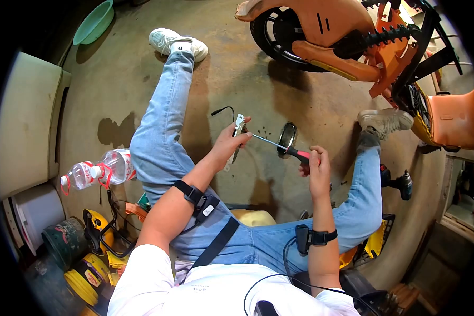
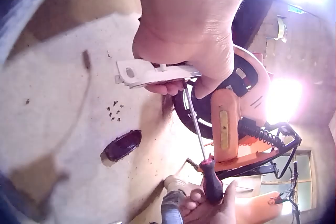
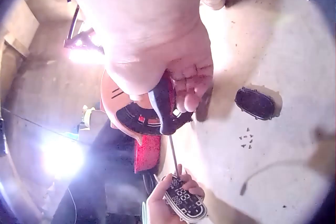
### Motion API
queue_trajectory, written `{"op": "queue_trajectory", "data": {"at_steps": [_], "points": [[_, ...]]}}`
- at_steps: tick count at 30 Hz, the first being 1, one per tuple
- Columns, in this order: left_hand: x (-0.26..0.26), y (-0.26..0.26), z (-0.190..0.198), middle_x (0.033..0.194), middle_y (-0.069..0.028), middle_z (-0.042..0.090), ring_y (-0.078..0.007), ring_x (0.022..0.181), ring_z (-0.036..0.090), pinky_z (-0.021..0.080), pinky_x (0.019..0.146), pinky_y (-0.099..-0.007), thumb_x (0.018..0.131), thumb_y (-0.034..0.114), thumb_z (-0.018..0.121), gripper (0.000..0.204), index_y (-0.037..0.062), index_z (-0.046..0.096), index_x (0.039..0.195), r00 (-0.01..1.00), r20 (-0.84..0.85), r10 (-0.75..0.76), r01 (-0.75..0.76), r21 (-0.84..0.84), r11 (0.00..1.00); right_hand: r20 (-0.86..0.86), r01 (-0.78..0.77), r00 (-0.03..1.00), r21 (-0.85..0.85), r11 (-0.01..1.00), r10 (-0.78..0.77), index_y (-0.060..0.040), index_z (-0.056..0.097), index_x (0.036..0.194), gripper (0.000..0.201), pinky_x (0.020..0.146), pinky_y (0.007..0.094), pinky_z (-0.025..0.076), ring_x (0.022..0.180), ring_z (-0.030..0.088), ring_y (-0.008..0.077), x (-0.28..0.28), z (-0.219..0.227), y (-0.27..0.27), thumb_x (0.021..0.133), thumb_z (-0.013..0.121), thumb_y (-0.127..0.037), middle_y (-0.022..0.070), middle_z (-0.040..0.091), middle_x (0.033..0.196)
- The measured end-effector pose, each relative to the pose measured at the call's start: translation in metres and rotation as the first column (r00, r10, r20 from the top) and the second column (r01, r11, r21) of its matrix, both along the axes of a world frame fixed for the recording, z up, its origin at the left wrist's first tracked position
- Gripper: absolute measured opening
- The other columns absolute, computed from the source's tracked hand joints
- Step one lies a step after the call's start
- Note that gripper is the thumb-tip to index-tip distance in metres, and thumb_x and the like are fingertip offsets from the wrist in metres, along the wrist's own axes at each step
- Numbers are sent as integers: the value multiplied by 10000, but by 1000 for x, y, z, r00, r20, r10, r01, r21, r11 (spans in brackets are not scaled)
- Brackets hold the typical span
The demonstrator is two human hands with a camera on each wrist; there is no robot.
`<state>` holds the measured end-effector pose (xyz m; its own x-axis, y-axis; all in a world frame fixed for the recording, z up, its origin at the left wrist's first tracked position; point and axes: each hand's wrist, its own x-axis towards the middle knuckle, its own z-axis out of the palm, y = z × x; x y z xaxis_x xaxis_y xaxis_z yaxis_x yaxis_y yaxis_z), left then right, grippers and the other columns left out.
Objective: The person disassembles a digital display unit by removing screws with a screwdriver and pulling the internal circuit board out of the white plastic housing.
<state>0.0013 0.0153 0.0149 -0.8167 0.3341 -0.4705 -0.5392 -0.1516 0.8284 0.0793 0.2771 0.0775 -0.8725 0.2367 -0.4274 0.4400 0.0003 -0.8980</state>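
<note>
Right hand (image 3: 157, 58) around screwdriver handle (image 3: 163, 109)

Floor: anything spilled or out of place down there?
Two things. An irregular dark patch lies near the plastic bottles, perhaps a spill or an old stain; I can't tell which. Small loose pieces, probably screws, lie scattered beside the black oval housing, where they could get lost. The screwdriver shows no obvious damage.

a garage-like workshop: bare-framed orange scooter (image 1: 329, 23), power drill (image 1: 404, 184), screwdriver (image 1: 300, 155), stained floor (image 1: 231, 79)
</note>
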Motion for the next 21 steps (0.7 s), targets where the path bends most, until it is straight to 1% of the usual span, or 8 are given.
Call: {"op": "queue_trajectory", "data": {"at_steps": [2,4,8,11,13,14,16,21], "points": [[-1,0,-1,890,25,493,-86,770,485,403,732,-240,904,158,655,581,28,458,1434,1000,-3,-1,1,5,1000,178,-21,984,-54,998,30,-35,444,1230,405,772,248,482,879,566,126,1,-5,5,902,661,-133,73,525,1075],[-1,0,0,892,24,494,-86,770,485,405,731,-241,902,156,658,583,29,458,1434,1000,-1,7,-7,13,1000,-145,-31,988,140,990,52,-36,467,1217,420,810,248,477,965,554,128,8,-21,4,892,693,-174,73,546,1071],[-1,0,0,903,25,495,-85,772,485,407,728,-241,898,159,662,584,31,463,1432,1000,-15,1,-1,0,1000,-322,-25,943,162,986,77,-36,497,1192,402,796,248,481,949,557,126,7,-23,-3,891,707,-199,80,553,1089],[-1,-1,-1,919,27,496,-82,773,484,408,726,-240,892,161,670,587,42,470,1431,1000,-6,4,-4,-14,1000,-237,-13,971,87,996,34,-40,499,1195,415,827,255,469,940,546,127,2,-5,-8,859,722,-139,78,535,1095],[-1,-1,-2,929,29,495,-78,781,482,406,726,-235,887,161,676,588,53,475,1430,1000,-5,10,-10,-2,1000,158,4,987,-26,1000,1,-39,454,1233,476,868,265,465,953,544,133,-1,3,-1,846,724,-102,77,528,1094],[-1,0,-3,929,29,495,-78,781,482,406,726,-235,887,161,676,588,53,475,1430,1000,-6,10,-10,0,1000,158,3,988,-24,1000,1,-39,454,1233,476,868,265,465,953,544,133,1,-4,1,846,724,-102,77,528,1094],[0,-1,0,932,28,494,-81,791,482,407,736,-239,868,151,687,609,64,476,1433,1000,-2,13,-13,6,1000,-160,-35,984,230,973,73,-43,439,1245,460,875,264,472,960,552,129,7,-20,1,890,714,-144,86,544,1100],[0,-2,1,942,22,499,-90,810,492,406,769,-242,815,109,677,652,72,478,1435,1000,-30,-2,2,-2,1000,-280,-6,960,57,998,22,-48,451,1232,410,858,260,466,959,537,120,5,-13,-7,898,680,-112,81,539,1101]]}}
